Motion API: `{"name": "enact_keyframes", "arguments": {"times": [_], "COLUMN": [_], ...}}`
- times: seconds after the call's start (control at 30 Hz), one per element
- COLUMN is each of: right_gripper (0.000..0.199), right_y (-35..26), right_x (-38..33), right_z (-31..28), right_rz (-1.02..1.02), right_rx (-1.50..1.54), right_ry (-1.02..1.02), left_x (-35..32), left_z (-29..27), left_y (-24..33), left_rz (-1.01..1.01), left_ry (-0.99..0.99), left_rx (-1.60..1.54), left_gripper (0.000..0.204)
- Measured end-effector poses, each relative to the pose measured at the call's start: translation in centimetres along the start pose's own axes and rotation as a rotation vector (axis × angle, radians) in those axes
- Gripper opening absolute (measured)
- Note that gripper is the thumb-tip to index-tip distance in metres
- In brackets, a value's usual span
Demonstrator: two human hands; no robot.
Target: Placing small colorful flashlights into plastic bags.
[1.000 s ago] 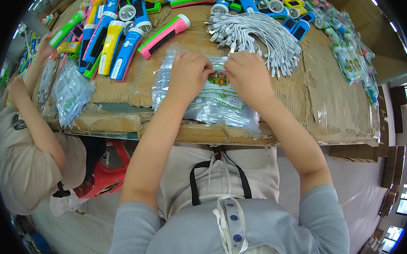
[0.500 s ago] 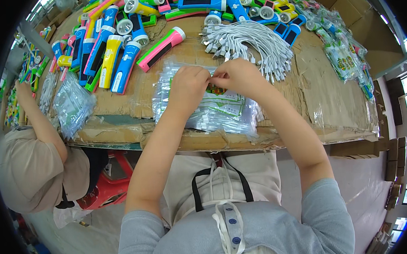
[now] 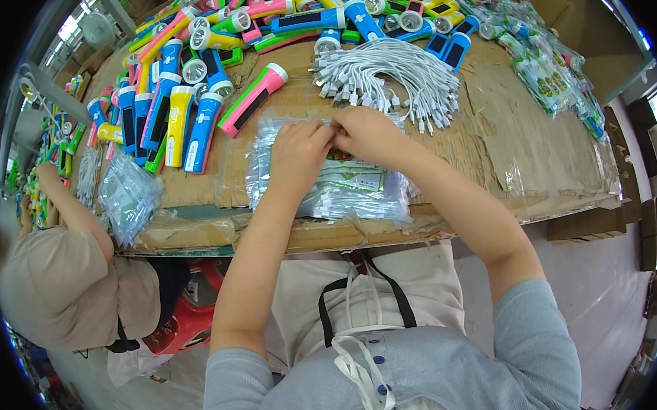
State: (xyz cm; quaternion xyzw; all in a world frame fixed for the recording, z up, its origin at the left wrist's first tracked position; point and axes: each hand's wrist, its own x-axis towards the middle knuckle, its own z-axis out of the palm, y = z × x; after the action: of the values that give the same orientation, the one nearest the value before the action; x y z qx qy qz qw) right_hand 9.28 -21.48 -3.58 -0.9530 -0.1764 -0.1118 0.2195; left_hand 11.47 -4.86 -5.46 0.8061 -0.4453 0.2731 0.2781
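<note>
1. Fingers (image 3: 325, 134) of our left hand (image 3: 297, 156) and right hand (image 3: 371, 134) curl toward each other, nearly touching; their tips are hidden, so we cannot tell whether they grip film.
2. Beneath them, a clear plastic bag (image 3: 362, 179) with green print lies on a stack of bags (image 3: 343, 206), just inside the near edge of the worktable (image 3: 519, 147).
3. To handle the film well, we judge it best to hold both hands level, separate only the top layer and pull gently, lest it tear or the stack slide.
4. Beyond the stack, a pink-and-green flashlight (image 3: 254, 101) lies leftward and a bundle of white cables (image 3: 418, 78) rightward.
5. More flashlights (image 3: 308, 20) crowd toward the far edge; filled bags (image 3: 552, 82) lie along the right edge.
6. Left of us, a co-worker (image 3: 58, 286) sits along the near edge.
</note>
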Motion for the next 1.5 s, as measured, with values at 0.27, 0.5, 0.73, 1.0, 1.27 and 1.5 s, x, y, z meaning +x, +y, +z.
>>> {"name": "enact_keyframes", "arguments": {"times": [0.27, 0.5, 0.73, 1.0, 1.27, 1.5], "right_gripper": [0.015, 0.016, 0.01, 0.01, 0.009, 0.016], "right_y": [1.3, 11.6, 9.4, -1.3, -5.8, -6.1], "right_x": [0.6, 3.7, 4.2, 5.0, -0.6, -0.1], "right_z": [0.0, -3.6, -5.4, -12.9, -2.8, -4.1], "right_rz": [0.136, 0.217, 0.221, 0.202, -0.068, -0.197], "right_rx": [-0.102, -0.338, -0.511, -0.43, 0.274, -0.397], "right_ry": [0.096, 0.397, 0.331, 0.745, 0.107, -0.602], "left_x": [-3.0, -5.4, -4.0, -2.0, -1.7, -1.4], "left_z": [-7.6, -7.8, -7.1, -6.6, -6.2, -7.3], "left_y": [6.0, 7.2, 5.6, 3.1, 1.1, 1.9], "left_rz": [-0.08, -0.46, -0.762, -0.876, -0.885, -1.025], "left_ry": [-0.322, -0.277, -0.011, -0.137, 0.187, 0.305], "left_rx": [0.038, -0.005, -0.02, 0.041, -0.199, -0.552], "left_gripper": [0.014, 0.018, 0.067, 0.033, 0.023, 0.016]}}
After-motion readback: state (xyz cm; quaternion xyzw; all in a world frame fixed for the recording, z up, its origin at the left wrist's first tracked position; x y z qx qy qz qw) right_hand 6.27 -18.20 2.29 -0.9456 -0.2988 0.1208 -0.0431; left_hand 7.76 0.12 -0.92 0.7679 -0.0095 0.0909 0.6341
